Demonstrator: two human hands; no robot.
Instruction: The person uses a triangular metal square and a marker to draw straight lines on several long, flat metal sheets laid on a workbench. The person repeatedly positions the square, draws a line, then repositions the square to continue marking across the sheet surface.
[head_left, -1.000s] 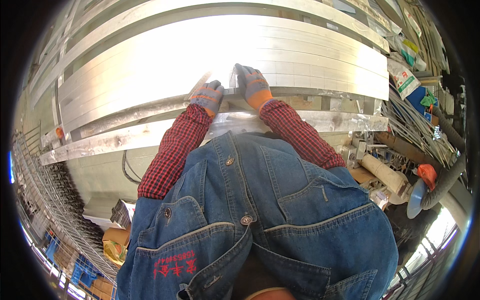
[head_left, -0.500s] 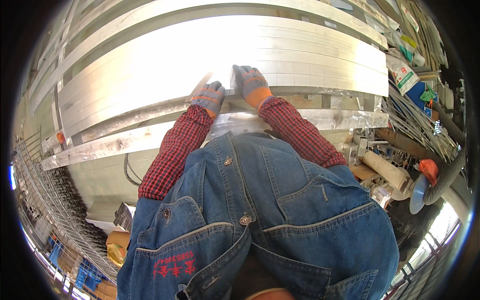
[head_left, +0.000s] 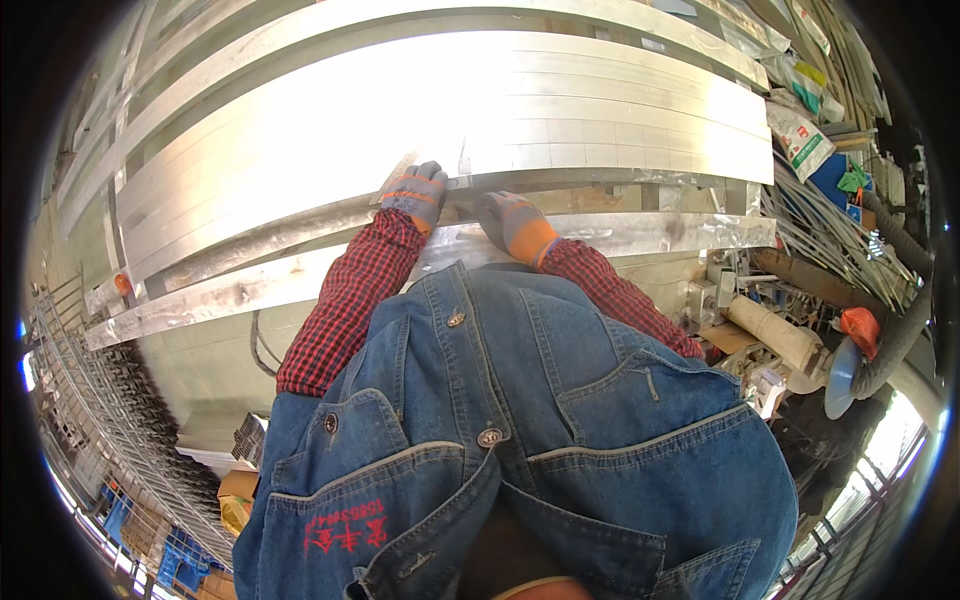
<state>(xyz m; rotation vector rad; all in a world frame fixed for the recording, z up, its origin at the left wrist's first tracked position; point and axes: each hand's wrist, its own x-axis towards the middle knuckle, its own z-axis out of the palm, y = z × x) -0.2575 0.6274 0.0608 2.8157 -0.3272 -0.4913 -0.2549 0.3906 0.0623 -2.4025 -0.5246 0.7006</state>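
A wide panel of pale metal strips (head_left: 640, 125) lies across the rails in front of me, with several cross lines on its right half. My left hand (head_left: 415, 195), in a grey and orange glove, is curled at the panel's near edge. Beside its fingers a small flat metal piece (head_left: 458, 183) sticks out at that edge; glare hides its full shape. My right hand (head_left: 516, 226), gloved alike, is just below the edge and right of the left hand. Its fingers are bent together and point left; their tips and anything between them are hidden.
A bare metal rail (head_left: 240, 290) runs between me and the panel. To the right are a bundle of thin metal rods (head_left: 835, 255), white sacks (head_left: 800, 140) and a thick beige tube (head_left: 770, 330). Wire racking (head_left: 110, 420) stands at the left.
My right hand has come down off the panel's surface toward me, to below its near edge, and its fingers have curled. The left hand has stayed in place.
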